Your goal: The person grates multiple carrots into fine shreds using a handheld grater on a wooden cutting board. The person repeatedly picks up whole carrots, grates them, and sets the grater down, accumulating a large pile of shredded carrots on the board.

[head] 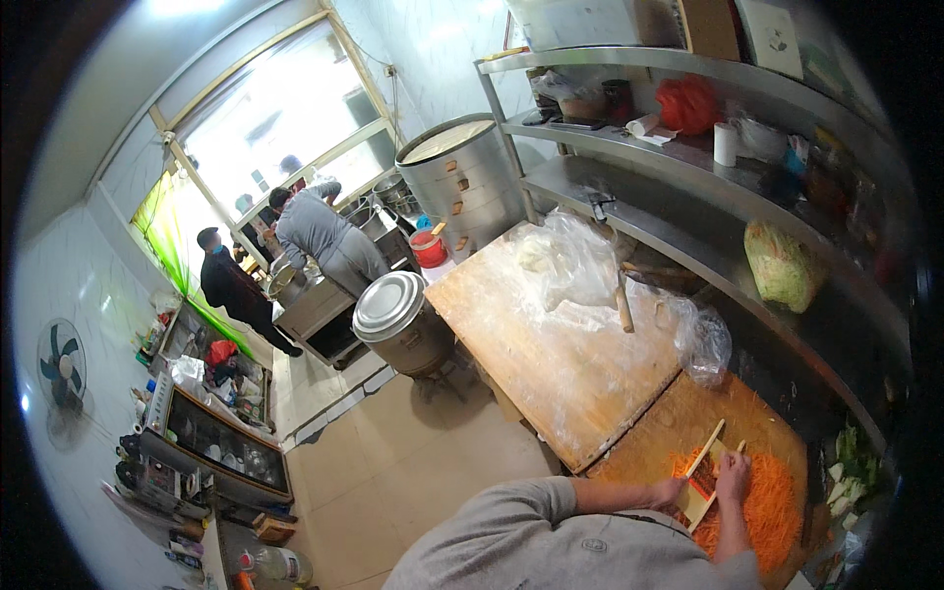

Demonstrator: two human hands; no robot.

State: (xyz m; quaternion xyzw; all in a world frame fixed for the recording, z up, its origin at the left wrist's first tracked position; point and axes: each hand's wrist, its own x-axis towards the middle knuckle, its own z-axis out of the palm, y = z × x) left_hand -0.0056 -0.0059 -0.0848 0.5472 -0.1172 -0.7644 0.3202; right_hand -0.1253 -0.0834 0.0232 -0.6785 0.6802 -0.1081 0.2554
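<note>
A wooden-framed grater [697, 495] with two long pale rails lies tilted over a pile of shredded carrot [771, 509] on a wooden board [641, 435] at the lower right. My left hand [667, 493] grips its left rail near the lower end. On the other side, my right hand [732, 476] is closed at the right rail; whether it grips the rail or a piece of carrot is hidden by the fingers. Orange shreds show between the rails and beneath the frame.
A floured board [546, 361] adjoins, bearing dough under plastic [568, 258] and a rolling pin [624, 306]. Metal shelves [634, 188] run along the right. Beyond stand a lidded metal pot [402, 324], a stacked steamer [464, 184] and two people [324, 228] [228, 284] near the window.
</note>
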